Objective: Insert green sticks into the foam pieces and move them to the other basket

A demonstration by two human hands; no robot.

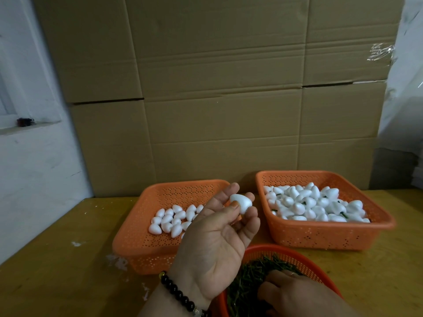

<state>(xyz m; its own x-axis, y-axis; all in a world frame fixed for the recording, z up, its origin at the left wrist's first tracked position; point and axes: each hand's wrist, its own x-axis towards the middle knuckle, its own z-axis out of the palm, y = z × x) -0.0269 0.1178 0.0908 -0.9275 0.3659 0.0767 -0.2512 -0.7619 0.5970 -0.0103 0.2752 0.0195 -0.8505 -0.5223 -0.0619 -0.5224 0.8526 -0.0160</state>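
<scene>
Holding one foam piece [240,203] pinched in our left hand [215,243] above the left basket [137,227], we dig our curled right hand [295,294] into the green sticks [249,277]; whether it grasps one we cannot tell. Next: a stick pushed into the foam, then the right basket [329,234].

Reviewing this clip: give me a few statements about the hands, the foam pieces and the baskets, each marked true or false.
1. The left hand holds a white foam piece at its fingertips. True.
2. That foam piece already has a green stick in it. False: no stick shows on it.
3. The right hand is down in the round basket of green sticks. True.
4. The left basket holds more foam than the right basket. False: the right one is fuller.
5. Green stems show among the foam in the right basket. True.
</scene>
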